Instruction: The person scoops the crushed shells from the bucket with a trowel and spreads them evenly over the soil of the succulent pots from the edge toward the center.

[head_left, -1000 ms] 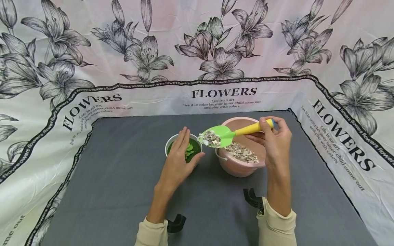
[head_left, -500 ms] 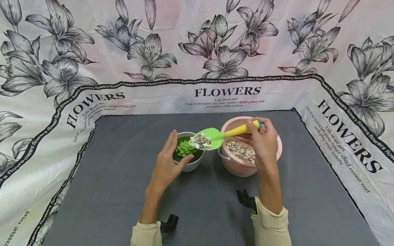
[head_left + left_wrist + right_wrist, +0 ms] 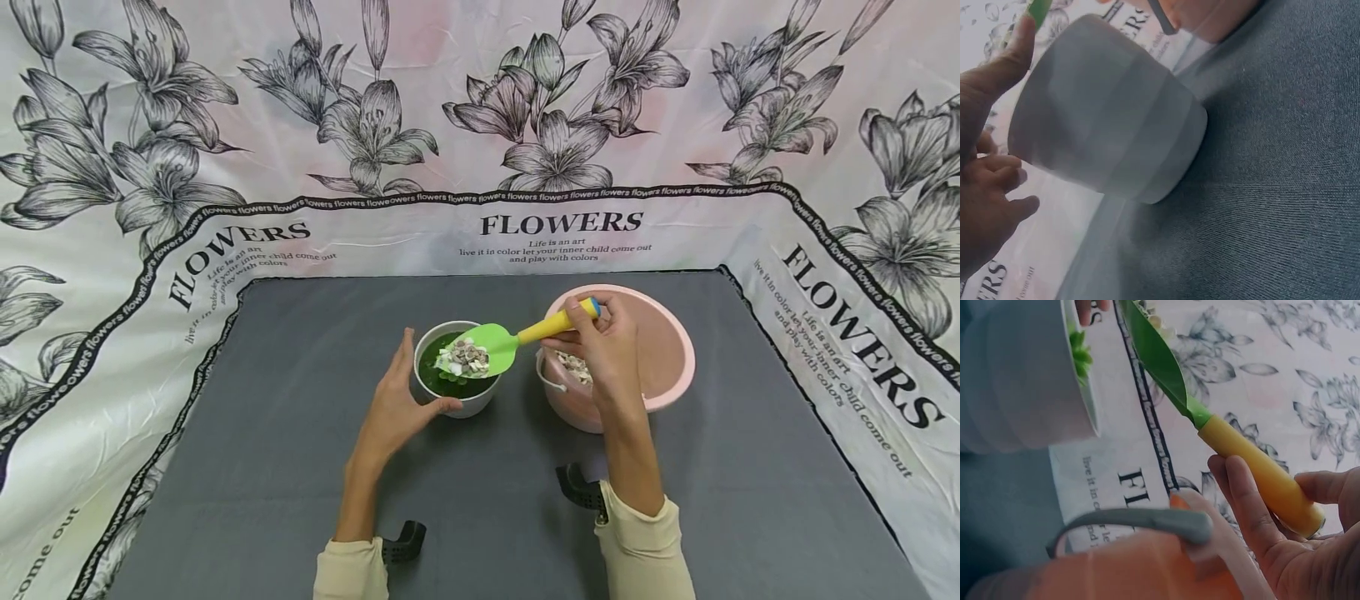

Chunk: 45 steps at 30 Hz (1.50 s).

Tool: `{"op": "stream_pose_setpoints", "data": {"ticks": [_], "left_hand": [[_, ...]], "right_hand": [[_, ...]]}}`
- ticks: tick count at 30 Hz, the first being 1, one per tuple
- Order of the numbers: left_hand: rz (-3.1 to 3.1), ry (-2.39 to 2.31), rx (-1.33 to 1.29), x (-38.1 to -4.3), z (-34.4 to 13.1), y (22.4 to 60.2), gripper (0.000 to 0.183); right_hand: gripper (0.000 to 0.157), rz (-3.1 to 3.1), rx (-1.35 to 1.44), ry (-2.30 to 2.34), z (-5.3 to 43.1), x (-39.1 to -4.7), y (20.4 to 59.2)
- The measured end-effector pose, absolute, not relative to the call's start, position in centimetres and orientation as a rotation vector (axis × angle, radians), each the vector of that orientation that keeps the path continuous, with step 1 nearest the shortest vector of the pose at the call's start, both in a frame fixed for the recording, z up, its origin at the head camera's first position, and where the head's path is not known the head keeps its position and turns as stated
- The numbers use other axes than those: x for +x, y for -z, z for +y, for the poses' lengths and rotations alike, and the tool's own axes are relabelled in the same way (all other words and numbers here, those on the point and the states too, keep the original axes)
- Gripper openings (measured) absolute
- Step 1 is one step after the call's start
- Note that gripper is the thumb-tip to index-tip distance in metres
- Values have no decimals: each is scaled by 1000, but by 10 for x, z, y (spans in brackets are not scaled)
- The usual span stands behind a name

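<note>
Farther left than before, the trowel [image 3: 501,350] carries stone chips [image 3: 468,359] above the pot [image 3: 471,407]; the right hand [image 3: 609,346] grips its handle [image 3: 549,326], apparently keeping the load level; the left hand [image 3: 396,410] spreads beside the pot, likely steadying it.

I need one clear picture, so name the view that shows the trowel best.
The head view: the trowel shows almost whole there, chips on its green blade, its yellow handle partly covered. The right wrist view shows handle and blade from the side, the tip cut off; the left wrist view catches only a green sliver.
</note>
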<state>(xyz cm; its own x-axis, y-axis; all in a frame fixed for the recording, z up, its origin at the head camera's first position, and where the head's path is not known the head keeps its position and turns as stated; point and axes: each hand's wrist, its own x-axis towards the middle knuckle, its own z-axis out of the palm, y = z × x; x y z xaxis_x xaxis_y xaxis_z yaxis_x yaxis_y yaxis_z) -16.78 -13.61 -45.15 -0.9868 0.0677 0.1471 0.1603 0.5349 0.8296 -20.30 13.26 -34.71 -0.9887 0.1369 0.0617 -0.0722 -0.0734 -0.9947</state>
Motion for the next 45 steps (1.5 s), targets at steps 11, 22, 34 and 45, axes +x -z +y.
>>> {"op": "stream_pose_setpoints", "data": {"ticks": [11,22,34,45], "left_hand": [[-2542,1789,-326,-185,-144,470,166],[-2650,1713,-157,-183,-146,478,149],[-2637,1621,-242,-189,-148,472,158],[-2554,1704,-356,-188,-154,473,113]], "right_hand": [[22,-2120,-53,-2166,114,-205,357],[34,-2168,42,-2028,96,-202,357],[31,-2321,240,-1663,69,-193,351],[33,-2316,287,-1491,57,-187,348]]}}
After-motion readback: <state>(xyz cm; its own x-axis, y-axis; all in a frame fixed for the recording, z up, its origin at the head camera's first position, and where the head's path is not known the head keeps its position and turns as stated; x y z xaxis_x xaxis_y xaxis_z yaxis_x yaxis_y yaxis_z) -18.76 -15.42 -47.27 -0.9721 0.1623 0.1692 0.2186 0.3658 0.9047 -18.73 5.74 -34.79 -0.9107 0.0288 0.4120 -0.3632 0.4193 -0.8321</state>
